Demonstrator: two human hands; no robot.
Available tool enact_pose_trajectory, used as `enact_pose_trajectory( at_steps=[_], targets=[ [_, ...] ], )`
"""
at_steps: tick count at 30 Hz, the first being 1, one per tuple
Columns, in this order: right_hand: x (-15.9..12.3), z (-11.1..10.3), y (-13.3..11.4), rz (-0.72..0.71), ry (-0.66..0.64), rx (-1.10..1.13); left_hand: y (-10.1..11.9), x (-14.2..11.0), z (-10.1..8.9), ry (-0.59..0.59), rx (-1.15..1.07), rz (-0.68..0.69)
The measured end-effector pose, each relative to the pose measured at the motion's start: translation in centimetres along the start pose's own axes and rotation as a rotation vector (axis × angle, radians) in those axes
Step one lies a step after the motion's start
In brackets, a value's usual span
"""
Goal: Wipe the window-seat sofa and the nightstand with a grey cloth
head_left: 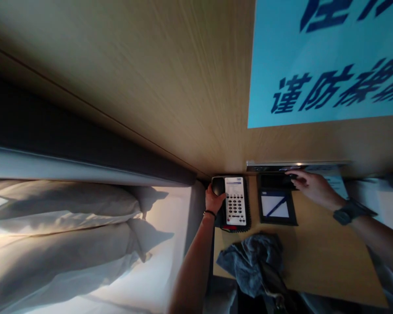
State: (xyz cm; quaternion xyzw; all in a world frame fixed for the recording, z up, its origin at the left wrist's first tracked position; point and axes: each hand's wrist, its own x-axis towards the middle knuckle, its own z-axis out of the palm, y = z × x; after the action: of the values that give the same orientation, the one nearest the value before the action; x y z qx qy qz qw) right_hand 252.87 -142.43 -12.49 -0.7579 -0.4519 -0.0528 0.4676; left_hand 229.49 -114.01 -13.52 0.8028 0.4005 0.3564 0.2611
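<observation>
My left hand (pixel 213 199) is wrapped round the black handset (pixel 218 185) of a desk telephone (pixel 236 209), and the handset lies along the left of the white keypad. My right hand (pixel 309 184) is closed in a pinch above the top edge of a black folder (pixel 292 209). A small dark thing shows at its fingertips, too small to name. In the folder lies a white notepad (pixel 271 205) with a blue pen (pixel 277 206) slanting across it. A crumpled grey-blue cloth (pixel 257 261) sits nearer me on the wooden table (pixel 330 253).
Behind the table runs a metal-edged panel (pixel 265 166) on the wooden wall (pixel 157 78). A blue sign (pixel 314 117) hangs above it. To the left are a bed with pillows (pixel 68 248) and a dark padded headboard (pixel 85 139).
</observation>
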Motion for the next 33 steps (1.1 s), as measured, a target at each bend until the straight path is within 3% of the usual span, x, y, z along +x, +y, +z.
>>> enact_pose_trajectory(
  at_steps=[4,8,10,12,14,16,19,21,24,28,31,33],
  targets=[
    [-0.8,1.0,0.1,0.052,0.116,0.003,1.6,-1.3,-0.9,0.066,0.067,0.045],
    [-1.2,1.5,0.5,0.092,0.192,-0.025,3.7,-5.5,-2.0,0.141,0.158,0.160],
    [-1.2,1.6,0.8,0.109,0.199,-0.035,3.8,-9.2,-1.5,-0.009,0.219,0.291],
    [-1.0,1.8,1.0,0.121,0.181,-0.032,2.6,-13.6,-0.1,-0.313,0.292,0.422],
    [-0.9,1.9,1.1,0.118,0.152,-0.025,0.2,-17.8,2.2,-0.640,0.393,0.507],
    [-0.7,1.9,0.8,0.097,0.130,-0.049,-2.5,-21.1,4.5,-0.850,0.514,0.559],
    [-0.5,1.2,-0.3,0.052,0.120,-0.128,-4.9,-23.2,7.1,-0.871,0.621,0.553],
    [-0.6,0.1,-1.2,0.053,0.148,-0.150,-4.3,-22.6,7.5,-0.815,0.608,0.476],
    [-1.6,-2.2,-2.2,0.129,0.223,-0.078,-0.5,-20.0,5.8,-0.687,0.355,0.284],
    [-4.0,-4.5,-2.9,0.263,0.236,0.166,7.7,-16.7,1.0,-0.527,-0.189,0.176],
    [-5.6,-4.3,-3.8,0.282,0.193,0.340,14.2,-16.2,-0.8,-0.361,-0.172,0.397],
    [-6.5,-3.9,-4.6,0.263,0.158,0.403,17.4,-16.5,-0.2,-0.259,0.019,0.655]
  ],
)
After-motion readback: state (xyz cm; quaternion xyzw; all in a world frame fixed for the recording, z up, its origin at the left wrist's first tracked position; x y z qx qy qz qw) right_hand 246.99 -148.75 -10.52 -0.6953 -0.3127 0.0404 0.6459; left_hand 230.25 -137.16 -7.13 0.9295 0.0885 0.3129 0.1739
